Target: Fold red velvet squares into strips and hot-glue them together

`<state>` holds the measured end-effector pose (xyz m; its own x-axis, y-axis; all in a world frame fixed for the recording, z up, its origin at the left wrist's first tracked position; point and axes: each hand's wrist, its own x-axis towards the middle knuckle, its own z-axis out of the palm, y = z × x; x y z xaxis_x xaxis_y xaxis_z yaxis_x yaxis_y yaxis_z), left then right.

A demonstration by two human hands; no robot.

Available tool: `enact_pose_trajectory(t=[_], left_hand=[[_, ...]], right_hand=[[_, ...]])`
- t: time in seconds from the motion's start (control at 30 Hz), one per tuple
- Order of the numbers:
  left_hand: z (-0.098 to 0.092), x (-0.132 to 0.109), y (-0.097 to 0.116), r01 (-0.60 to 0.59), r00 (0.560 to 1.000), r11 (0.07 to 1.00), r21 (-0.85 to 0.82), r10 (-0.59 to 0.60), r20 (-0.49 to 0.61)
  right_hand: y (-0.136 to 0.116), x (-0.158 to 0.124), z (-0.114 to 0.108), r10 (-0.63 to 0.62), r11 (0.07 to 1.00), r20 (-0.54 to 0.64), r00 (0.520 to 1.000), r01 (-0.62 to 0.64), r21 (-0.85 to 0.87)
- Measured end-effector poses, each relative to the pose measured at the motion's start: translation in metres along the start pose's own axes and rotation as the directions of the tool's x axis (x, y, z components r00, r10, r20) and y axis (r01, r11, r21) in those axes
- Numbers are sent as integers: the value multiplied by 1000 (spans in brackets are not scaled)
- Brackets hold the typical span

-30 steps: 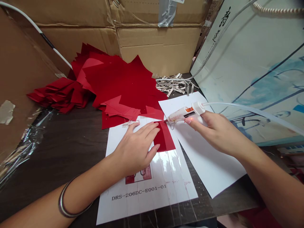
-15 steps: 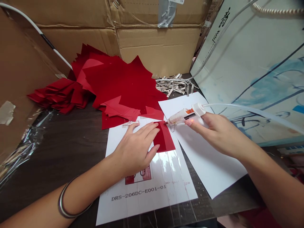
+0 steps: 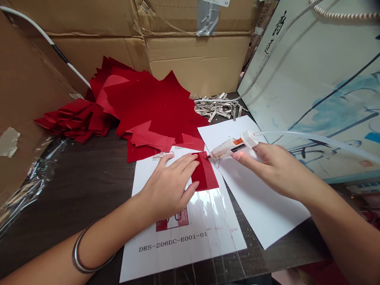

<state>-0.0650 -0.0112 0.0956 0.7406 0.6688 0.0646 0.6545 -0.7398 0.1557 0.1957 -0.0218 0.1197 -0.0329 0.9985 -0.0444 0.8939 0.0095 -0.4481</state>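
My left hand point(image 3: 170, 182) lies flat with fingers stretched out, pressing a small red fabric piece point(image 3: 206, 176) onto a printed white sheet point(image 3: 219, 233). Part of the fabric is hidden under those fingers. In my right hand point(image 3: 274, 166) is a white hot glue gun point(image 3: 231, 148), its fingers wrapped round the handle and a small light glowing near the thumb. The gun's dark nozzle tip is at the upper right corner of the red piece. A clear glue stick point(image 3: 320, 137) runs out of the gun's back.
Red fabric sheets point(image 3: 151, 103) are heaped behind, with folded red pieces point(image 3: 78, 118) at left. Metal clips point(image 3: 221, 106) lie in a pile by the cardboard point(image 3: 196, 63). A blank white sheet point(image 3: 261, 206) lies at right. A pale cable point(image 3: 255, 81) crosses the painted panel point(image 3: 332, 91).
The glue gun has shifted slightly to the right and down at the red piece's upper corner. My left hand stays in place on the fabric.
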Motion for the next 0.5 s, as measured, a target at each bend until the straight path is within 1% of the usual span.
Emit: enact_pose_trajectory(t=[0.2, 0.37, 0.43, 0.5], left_hand=[[-1, 1, 0, -4, 1000, 1000, 1, 4, 0], [-3, 2, 1, -13, 1000, 1000, 4, 13, 7], [-4, 2, 1, -15, 1000, 1000, 3, 15, 4], [-4, 2, 1, -15, 1000, 1000, 5, 15, 2]], right_hand=[[0, -2, -1, 0, 1000, 21, 1000, 0, 6], [2, -2, -3, -57, 993, 27, 998, 54, 101], [4, -1, -6, -23, 992, 18, 1000, 21, 127], [8, 0, -11, 53, 989, 3, 999, -53, 140]])
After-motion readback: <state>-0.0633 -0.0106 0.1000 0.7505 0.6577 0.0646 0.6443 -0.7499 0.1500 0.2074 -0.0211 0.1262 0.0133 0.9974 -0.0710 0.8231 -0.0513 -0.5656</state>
